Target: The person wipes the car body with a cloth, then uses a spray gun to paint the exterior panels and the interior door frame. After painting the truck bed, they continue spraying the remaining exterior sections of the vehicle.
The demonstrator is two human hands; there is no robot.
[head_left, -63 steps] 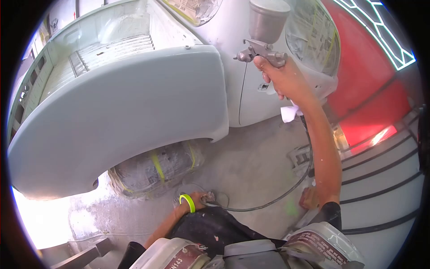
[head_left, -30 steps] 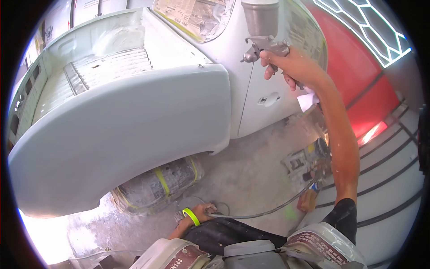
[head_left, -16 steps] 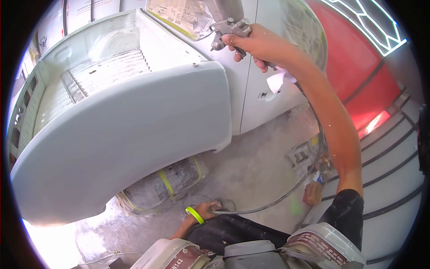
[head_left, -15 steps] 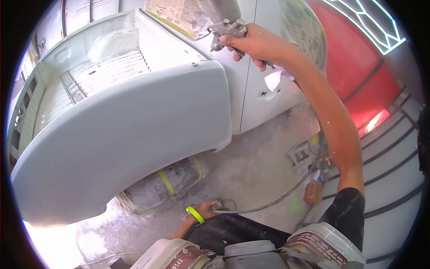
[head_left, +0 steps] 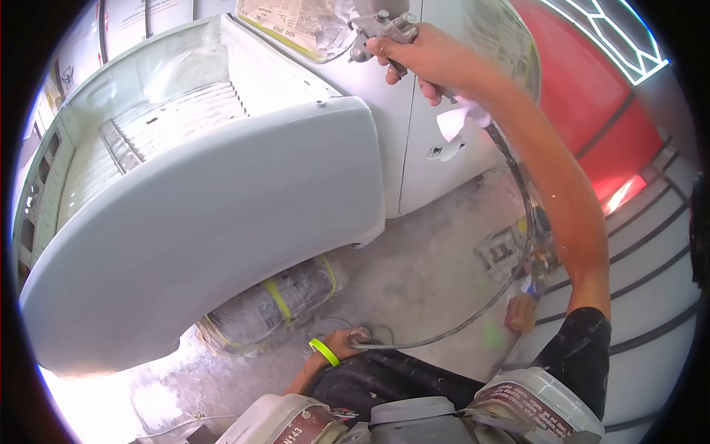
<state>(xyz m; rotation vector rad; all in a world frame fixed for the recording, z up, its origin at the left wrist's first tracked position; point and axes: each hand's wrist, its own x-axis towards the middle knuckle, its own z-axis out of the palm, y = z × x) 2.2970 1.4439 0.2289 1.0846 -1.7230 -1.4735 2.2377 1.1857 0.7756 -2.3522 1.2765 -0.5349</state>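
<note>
High in the view, my right hand (head_left: 436,59) is wrapped round a metal spray gun (head_left: 379,31). The gun is in front of the pale cab panel (head_left: 414,148), and a white cloth (head_left: 460,120) hangs just below the hand. A dark air hose (head_left: 451,331) drops from behind my right forearm and curves across to my left hand (head_left: 343,344). That hand, with a yellow-green wristband (head_left: 323,352), is low by my leg and closed round the hose. Left of the gun stretches the smooth light-grey rear fender (head_left: 222,207) of a pickup.
Beyond the fender lies the open truck bed (head_left: 170,111). Below it, a wheel (head_left: 274,300) is wrapped in plastic and tape. Newspaper masking (head_left: 285,26) covers a cab window. A red car panel (head_left: 592,96) is at right. Small items, including a reddish block (head_left: 521,314), lie on the floor.
My right hand and the spray gun have moved slightly up and right, and more hose shows beside the forearm. My left hand stays in place on the hose.
</note>
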